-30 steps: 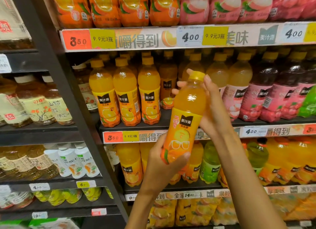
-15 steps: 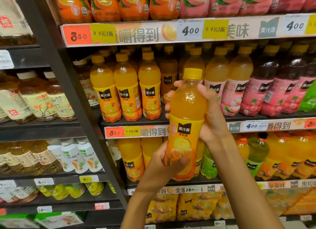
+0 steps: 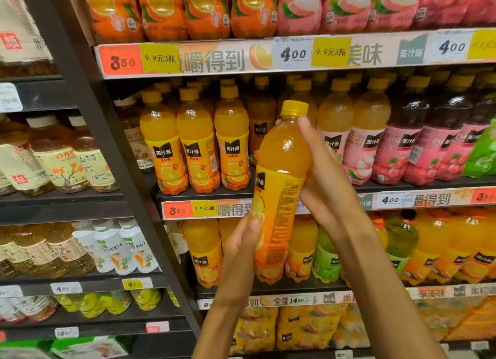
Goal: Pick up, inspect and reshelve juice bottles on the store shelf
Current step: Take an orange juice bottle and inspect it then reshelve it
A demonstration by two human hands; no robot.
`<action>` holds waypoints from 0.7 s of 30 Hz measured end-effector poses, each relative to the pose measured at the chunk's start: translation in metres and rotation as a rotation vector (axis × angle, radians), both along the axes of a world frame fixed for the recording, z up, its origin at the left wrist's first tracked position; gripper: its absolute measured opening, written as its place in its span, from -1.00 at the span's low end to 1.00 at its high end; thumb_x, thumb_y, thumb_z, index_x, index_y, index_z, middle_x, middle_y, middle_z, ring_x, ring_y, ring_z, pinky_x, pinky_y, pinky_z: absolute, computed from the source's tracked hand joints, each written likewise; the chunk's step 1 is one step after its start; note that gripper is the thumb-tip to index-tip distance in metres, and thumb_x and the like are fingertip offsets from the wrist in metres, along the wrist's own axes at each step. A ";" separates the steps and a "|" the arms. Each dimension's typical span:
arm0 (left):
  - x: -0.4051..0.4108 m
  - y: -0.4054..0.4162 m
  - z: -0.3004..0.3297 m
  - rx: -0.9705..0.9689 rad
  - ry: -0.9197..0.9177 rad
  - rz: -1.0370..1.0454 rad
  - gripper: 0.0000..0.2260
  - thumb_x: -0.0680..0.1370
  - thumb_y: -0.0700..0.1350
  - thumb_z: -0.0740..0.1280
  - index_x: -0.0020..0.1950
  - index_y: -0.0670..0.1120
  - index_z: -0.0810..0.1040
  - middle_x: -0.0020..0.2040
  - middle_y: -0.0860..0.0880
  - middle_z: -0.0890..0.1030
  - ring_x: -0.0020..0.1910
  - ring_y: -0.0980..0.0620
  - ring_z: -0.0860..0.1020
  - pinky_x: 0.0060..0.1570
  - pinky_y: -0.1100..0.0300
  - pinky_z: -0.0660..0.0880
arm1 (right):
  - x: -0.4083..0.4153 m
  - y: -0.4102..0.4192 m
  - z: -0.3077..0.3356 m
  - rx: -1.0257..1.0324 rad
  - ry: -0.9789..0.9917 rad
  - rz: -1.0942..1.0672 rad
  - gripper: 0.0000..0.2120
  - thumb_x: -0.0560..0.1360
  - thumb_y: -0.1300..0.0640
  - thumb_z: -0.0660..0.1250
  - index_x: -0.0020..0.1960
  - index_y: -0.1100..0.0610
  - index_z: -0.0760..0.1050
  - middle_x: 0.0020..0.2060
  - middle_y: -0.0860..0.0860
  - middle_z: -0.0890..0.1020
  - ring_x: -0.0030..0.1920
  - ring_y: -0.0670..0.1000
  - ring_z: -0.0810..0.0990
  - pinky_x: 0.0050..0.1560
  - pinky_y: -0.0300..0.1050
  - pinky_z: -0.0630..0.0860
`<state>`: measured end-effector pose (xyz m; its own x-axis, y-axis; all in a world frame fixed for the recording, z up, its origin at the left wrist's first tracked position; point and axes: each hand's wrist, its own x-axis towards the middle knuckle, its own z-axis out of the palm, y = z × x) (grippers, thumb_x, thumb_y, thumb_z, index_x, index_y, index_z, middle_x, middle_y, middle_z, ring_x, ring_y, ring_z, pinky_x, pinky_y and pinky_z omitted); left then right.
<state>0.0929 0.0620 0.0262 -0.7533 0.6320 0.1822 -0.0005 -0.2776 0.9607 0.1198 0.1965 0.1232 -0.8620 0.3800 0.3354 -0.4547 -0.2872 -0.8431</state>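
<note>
I hold an orange juice bottle point(image 3: 281, 181) with a yellow cap nearly upright in front of the shelves. My left hand point(image 3: 239, 251) grips its lower part, thumb across the label. My right hand point(image 3: 324, 181) wraps the upper body from the right, thumb near the neck. The label's printed text side faces me. Behind it, three matching orange juice bottles point(image 3: 194, 146) stand in a row on the middle shelf point(image 3: 204, 210), with a gap to their right.
Pink and dark juice bottles point(image 3: 402, 144) fill the same shelf to the right. Larger orange and green bottles point(image 3: 397, 248) stand one shelf lower. A dark upright post point(image 3: 107, 149) divides off the tea bottles point(image 3: 64, 157) on the left shelves.
The bottle has been turned about its long axis: the front logo has swung left and the printed text panel now faces me. My right hand sits slightly higher on it.
</note>
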 end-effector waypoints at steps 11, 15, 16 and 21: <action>0.003 -0.008 -0.002 -0.047 -0.155 -0.232 -0.42 0.44 0.35 0.14 0.21 -0.03 0.58 0.04 -0.21 0.66 0.01 -0.14 0.64 0.03 -0.07 0.54 | -0.001 0.002 -0.001 -0.133 0.110 0.222 -0.60 0.50 -0.15 0.23 -0.06 0.18 0.59 -0.17 0.13 0.67 -0.20 0.10 0.66 -0.16 -0.01 0.61; 0.002 -0.007 0.002 -0.209 -0.051 -0.070 -0.50 0.38 0.44 0.15 0.16 0.22 0.57 0.16 -0.02 0.63 0.17 0.00 0.58 0.27 -0.11 0.42 | 0.000 0.001 -0.005 -0.065 0.030 0.013 -0.63 0.48 -0.14 0.28 -0.06 0.18 0.59 -0.20 0.13 0.68 -0.22 0.07 0.66 -0.21 -0.10 0.61; 0.003 -0.006 0.003 -0.194 -0.058 -0.064 -0.50 0.37 0.44 0.16 0.16 0.24 0.57 0.14 -0.01 0.64 0.15 0.01 0.59 0.26 -0.10 0.43 | 0.000 0.001 -0.007 -0.054 0.004 -0.027 -0.63 0.46 -0.14 0.31 -0.05 0.17 0.59 -0.18 0.13 0.68 -0.19 0.06 0.67 -0.20 -0.11 0.60; 0.011 -0.002 0.005 -0.125 -0.189 -0.048 -0.45 0.35 0.45 0.22 0.15 0.13 0.59 0.05 -0.10 0.67 0.04 -0.07 0.65 0.10 -0.06 0.54 | 0.000 0.001 -0.010 0.009 -0.096 -0.049 -0.67 0.51 -0.12 0.27 -0.01 0.11 0.63 -0.12 0.08 0.70 -0.06 0.03 0.67 -0.10 -0.12 0.59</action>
<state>0.1038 0.0599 0.0314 -0.7351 0.6767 -0.0407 -0.1938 -0.1522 0.9692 0.1195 0.1979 0.1131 -0.8708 0.4199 0.2558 -0.3850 -0.2589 -0.8858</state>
